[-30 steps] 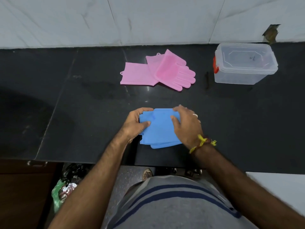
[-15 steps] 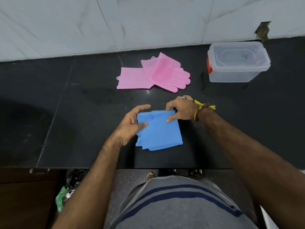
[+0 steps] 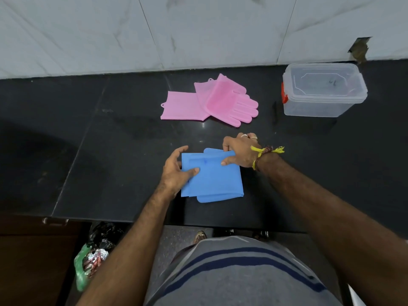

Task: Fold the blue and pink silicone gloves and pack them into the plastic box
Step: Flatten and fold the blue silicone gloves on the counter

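The blue gloves lie folded into a flat square near the front of the black counter. My left hand grips their left edge, thumb on top. My right hand pinches the far right corner of the fold, thumb lying on the blue surface. The pink gloves lie unfolded and overlapping further back, fingers pointing right. The clear plastic box with a red latch stands closed with its lid on at the back right.
A white marble wall bounds the counter at the back. The counter's front edge runs just below the blue gloves. A crumpled bag lies on the floor at lower left, beside a brown cabinet.
My right hand slid from the top of the blue fold to its far right corner. My left hand stayed on the left edge. The view shifted, so the box sits closer in frame.
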